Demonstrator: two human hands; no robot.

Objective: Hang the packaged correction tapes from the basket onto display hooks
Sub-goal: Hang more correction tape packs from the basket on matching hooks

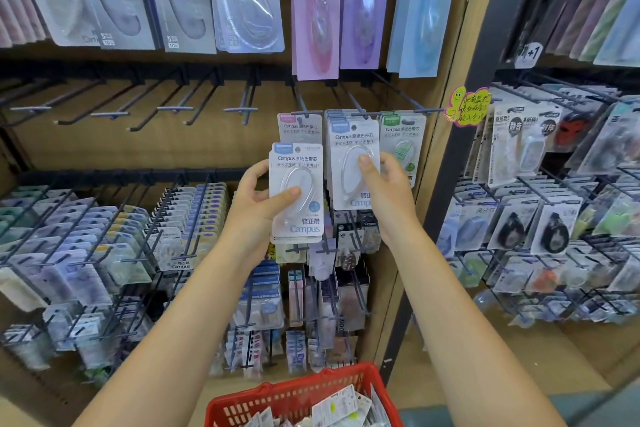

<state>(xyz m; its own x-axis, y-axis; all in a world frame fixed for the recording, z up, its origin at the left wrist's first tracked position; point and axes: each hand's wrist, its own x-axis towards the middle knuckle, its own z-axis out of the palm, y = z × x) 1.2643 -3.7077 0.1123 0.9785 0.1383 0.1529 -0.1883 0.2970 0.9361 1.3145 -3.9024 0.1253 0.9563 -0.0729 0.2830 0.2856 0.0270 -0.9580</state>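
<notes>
Blue-tagged correction tape packs (pixel 297 192), a small stack, are pinched in the left hand (pixel 258 206), held apart from any hook. Right hand (pixel 384 191) grips the blue-tagged packs hanging on the hook (pixel 349 163).

Risks:
- stack fanning and slipping
- hanging on the neighbouring pink-tagged hook (pixel 300 125)

Hook tip is hidden. Red basket (pixel 298 395) is cut off below.
</notes>
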